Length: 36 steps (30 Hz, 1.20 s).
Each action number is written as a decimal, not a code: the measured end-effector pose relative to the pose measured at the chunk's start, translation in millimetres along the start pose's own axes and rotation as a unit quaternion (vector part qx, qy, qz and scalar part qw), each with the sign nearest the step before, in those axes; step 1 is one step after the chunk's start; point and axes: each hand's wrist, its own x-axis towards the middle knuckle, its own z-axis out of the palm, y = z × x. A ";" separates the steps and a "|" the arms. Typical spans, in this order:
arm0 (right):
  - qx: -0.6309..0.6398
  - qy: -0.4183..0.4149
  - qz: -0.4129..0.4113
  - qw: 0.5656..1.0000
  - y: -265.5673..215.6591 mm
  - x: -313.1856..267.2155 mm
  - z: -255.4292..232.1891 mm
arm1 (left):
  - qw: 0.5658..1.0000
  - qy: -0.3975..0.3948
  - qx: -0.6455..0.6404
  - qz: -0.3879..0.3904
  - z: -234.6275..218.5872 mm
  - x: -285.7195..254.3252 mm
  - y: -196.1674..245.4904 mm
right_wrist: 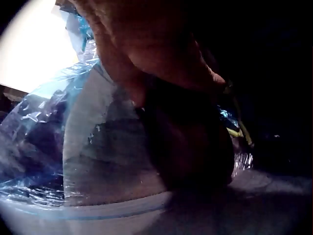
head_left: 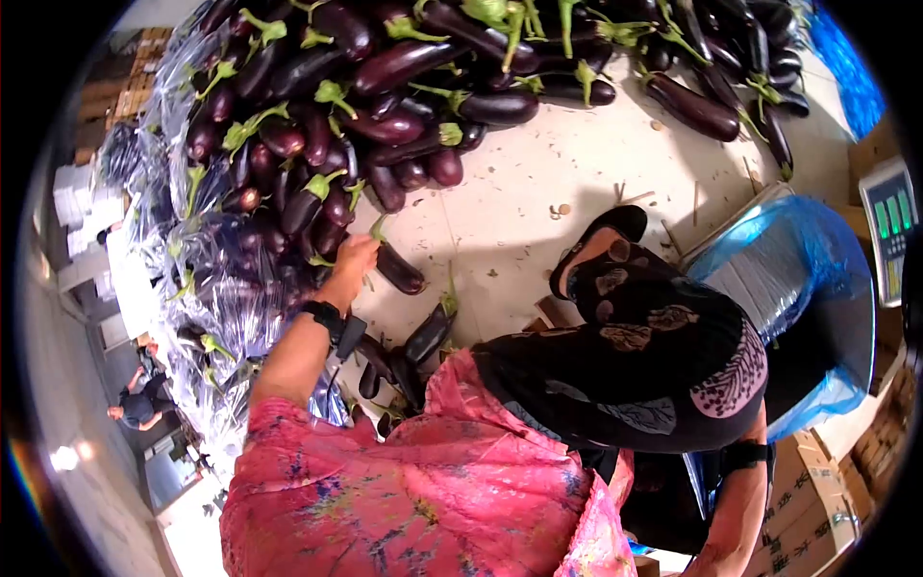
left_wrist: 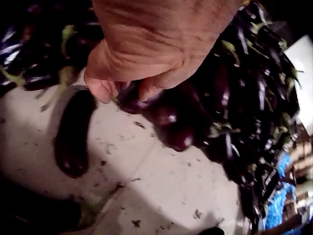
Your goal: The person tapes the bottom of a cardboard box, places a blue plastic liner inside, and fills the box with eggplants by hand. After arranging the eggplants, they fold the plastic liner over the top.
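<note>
My left hand [head_left: 356, 258] reaches down at the edge of a large eggplant heap [head_left: 404, 72]. In the left wrist view its fingers [left_wrist: 101, 90] bend downward, the thumb apart from them, with a dark eggplant [left_wrist: 131, 104] showing in the gap. I cannot tell whether they grip it. Beside this hand a single eggplant [head_left: 397, 269] with a green stem lies on the pale floor. In the right wrist view my right hand [right_wrist: 146, 54] holds a dark eggplant [right_wrist: 193, 139], its fingers over the upper end, in deep shadow. The head view hides this hand behind the leg.
Clear plastic wrap [head_left: 236, 298] borders the heap on the left. More eggplants [head_left: 430, 332] lie near the pink shirt. A bin lined with a blue plastic bag [head_left: 817, 240] stands at the right, near a scale [head_left: 892, 226] and cardboard boxes [head_left: 798, 500]. Stem scraps litter the floor.
</note>
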 end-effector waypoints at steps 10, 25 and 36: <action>-0.110 -0.028 -0.028 0.993 3.3 -17.7 -32.9 | 0.974 0.126 -0.098 -0.163 73.7 30.3 -100.1; -0.247 0.031 -0.170 0.953 34.7 36.2 -91.0 | 0.747 -0.523 -0.409 -0.029 132.6 -164.1 105.4; -0.027 0.127 -0.161 0.978 57.0 94.8 -88.7 | 0.842 -0.455 -0.233 0.170 169.4 -184.0 192.3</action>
